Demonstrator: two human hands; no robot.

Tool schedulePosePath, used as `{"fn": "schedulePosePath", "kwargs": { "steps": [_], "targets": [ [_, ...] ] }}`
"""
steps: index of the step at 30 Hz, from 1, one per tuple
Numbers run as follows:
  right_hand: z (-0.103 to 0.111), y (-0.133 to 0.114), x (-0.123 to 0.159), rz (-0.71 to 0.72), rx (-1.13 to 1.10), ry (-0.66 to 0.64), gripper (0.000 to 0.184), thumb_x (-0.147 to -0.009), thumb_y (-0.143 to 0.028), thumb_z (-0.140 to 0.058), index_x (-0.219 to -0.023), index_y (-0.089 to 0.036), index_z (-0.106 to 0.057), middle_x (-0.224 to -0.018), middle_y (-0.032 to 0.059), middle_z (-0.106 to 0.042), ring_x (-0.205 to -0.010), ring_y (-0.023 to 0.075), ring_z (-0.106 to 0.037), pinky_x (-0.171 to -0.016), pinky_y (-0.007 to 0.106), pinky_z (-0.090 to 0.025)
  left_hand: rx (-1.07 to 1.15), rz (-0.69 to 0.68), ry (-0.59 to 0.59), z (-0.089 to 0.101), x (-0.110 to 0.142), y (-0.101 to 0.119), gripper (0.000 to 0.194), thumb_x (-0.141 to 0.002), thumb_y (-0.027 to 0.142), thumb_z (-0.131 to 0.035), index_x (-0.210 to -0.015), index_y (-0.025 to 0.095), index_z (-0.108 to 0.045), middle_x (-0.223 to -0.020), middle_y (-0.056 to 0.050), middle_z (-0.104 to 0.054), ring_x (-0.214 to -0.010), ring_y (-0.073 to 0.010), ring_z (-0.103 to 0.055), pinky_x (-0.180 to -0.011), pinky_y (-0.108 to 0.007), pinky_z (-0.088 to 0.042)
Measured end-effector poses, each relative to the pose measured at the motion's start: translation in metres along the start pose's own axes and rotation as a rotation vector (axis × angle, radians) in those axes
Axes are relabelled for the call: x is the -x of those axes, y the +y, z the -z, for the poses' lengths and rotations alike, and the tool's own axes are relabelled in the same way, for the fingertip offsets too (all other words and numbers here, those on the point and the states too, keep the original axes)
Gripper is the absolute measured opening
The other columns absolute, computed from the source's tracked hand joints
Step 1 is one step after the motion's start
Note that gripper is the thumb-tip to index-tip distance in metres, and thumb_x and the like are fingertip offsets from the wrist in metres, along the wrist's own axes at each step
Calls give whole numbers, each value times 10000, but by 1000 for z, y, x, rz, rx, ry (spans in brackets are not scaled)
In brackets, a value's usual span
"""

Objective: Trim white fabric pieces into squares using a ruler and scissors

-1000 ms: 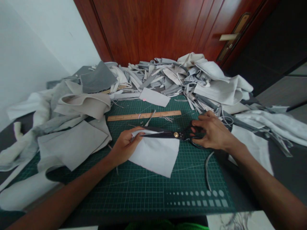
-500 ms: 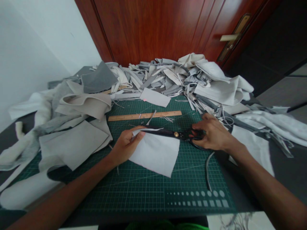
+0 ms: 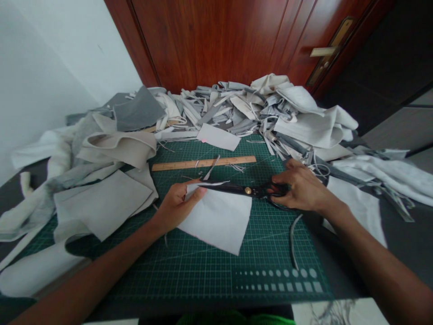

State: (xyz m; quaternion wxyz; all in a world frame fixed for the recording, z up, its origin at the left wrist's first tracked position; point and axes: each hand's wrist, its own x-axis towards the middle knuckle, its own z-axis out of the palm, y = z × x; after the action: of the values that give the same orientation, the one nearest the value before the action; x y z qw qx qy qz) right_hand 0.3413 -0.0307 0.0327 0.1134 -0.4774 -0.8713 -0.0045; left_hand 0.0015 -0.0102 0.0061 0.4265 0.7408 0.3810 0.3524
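Nearest lies a green cutting mat [image 3: 216, 275], with a white cloth [image 3: 216, 221] flat on it. The left hand [image 3: 177, 206] pinches the cloth's far edge and lifts it slightly. The right hand [image 3: 304, 189] is closed around the handles of black scissors [image 3: 248, 191], its fingers hiding most of the finger loops. The blades run along the cloth's far edge, and their tips disappear by the left hand, so how far they stand open is hard to make out. A curved grey strip [image 3: 291, 239] lies right of the cloth. Farther on lie a wooden ruler [image 3: 203, 163], then heaped fabric scraps [image 3: 237, 108] against a red-brown door [image 3: 216, 40].
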Motion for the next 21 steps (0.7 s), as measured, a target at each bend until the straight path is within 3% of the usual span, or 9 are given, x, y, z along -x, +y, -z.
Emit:
{"fn": "schedulePosePath", "kwargs": {
  "steps": [8, 21],
  "targets": [
    [0, 0, 0, 6, -1, -18, 214, -788, -351, -663, -616, -239, -603, -560, 1, -642, -569, 183, -431, -724, 365, -324, -39, 28, 29, 0, -1, 4, 265, -927, 332, -609, -758, 161, -719, -599, 30, -651, -494, -107, -538, -435, -187, -374],
    [1, -3, 1, -8, -7, -29, 206, -764, -337, -698, -612, -235, -603, -594, 15, -627, -656, 210, -480, -740, 360, -323, -46, 54, 35, 0, -2, 2, 272, -915, 357, -621, -794, 155, -757, -635, 7, -712, -510, -128, -586, -438, -192, -415]
  ]
}}
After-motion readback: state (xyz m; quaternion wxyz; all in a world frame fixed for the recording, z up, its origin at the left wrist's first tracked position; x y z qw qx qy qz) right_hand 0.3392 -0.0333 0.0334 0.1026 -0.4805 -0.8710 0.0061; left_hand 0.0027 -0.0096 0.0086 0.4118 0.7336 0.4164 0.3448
